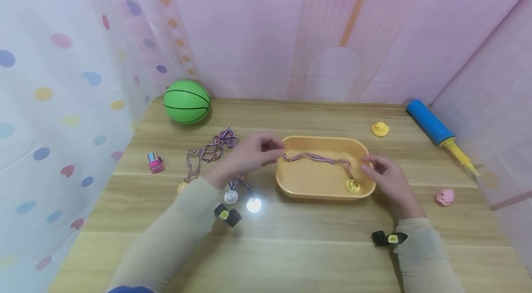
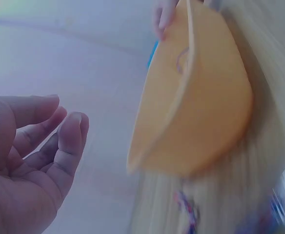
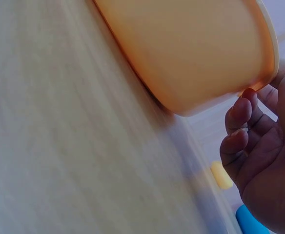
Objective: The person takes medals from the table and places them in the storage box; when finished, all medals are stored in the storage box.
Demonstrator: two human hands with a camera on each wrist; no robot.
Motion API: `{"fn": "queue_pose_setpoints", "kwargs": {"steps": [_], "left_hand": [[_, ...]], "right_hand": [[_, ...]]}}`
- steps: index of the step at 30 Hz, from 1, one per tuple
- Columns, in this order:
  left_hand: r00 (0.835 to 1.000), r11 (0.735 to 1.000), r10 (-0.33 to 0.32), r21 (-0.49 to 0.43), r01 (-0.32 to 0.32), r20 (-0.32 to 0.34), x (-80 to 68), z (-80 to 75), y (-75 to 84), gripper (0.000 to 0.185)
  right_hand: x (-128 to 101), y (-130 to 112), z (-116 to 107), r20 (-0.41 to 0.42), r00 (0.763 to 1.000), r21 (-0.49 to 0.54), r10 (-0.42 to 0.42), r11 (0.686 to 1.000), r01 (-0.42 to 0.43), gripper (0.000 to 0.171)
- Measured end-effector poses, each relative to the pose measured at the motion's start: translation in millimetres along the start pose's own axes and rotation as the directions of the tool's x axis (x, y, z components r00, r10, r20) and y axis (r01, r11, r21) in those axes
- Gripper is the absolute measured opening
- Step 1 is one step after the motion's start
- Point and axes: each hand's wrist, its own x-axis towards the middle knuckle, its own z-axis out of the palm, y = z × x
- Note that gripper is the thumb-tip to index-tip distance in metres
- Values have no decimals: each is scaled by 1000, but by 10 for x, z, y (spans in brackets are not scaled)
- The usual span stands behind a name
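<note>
A: What sits on the pale wooden table (image 1: 291,247)?

B: A shallow orange plastic tray (image 1: 307,182) in the middle, and inside it a gold medal (image 1: 353,186) at the near right corner, its red, white and blue striped ribbon (image 1: 316,159) trailing across to the left rim. A loose heap of other ribboned medals (image 1: 216,154) lies just left of the tray.

A: How should the ribbon be handled?

B: My judgement: feed it in low and slack, so the tail drops inside the rim and doesn't drag the medal back out.

A: And the fingers?

B: The left hand (image 1: 249,156) is at the ribbon's left end by the rim; its wrist view shows fingers (image 2: 67,141) loosely curved, apart, holding nothing. The right hand (image 1: 386,177) rests at the tray's right edge, fingertips (image 3: 240,109) lightly bent and touching the rim.
</note>
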Motion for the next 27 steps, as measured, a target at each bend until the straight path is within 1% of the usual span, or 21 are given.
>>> {"fn": "queue_pose_setpoints", "kwargs": {"steps": [3, 6, 10, 13, 16, 19, 23, 27], "left_hand": [[998, 999, -28, 41, 31, -63, -248, -150, -192, 15], [994, 995, -41, 86, 50, -104, -485, -204, -400, 16], [988, 991, -49, 117, 66, -143, -729, -159, -634, 15], [986, 993, -71, 84, 85, -150, -858, -84, -759, 15], [982, 992, -108, 48, 117, -152, -939, -5, -848, 13], [979, 990, -113, 67, 126, -172, -968, 68, -887, 12], [972, 983, -107, 125, 135, -211, -941, 149, -896, 12], [974, 978, -96, 164, 131, -207, -880, 213, -908, 13]], "right_hand": [[-25, -78, -11, 6, 1000, -4, 1, 1000, -1, 33], [-23, -92, -9, 15, 1000, 2, 2, 1000, -2, 32], [30, 53, -4, 14, 1000, -3, 20, 1000, -20, 33], [80, 186, -8, 15, 999, -15, 40, 999, -40, 35], [106, 255, -13, 21, 999, -30, 50, 998, -49, 38], [114, 267, -15, 19, 999, -33, 47, 998, -46, 40], [112, 264, -13, 12, 999, -36, 32, 999, -32, 41], [101, 263, -11, 10, 1000, -39, 28, 999, -28, 41]]}}
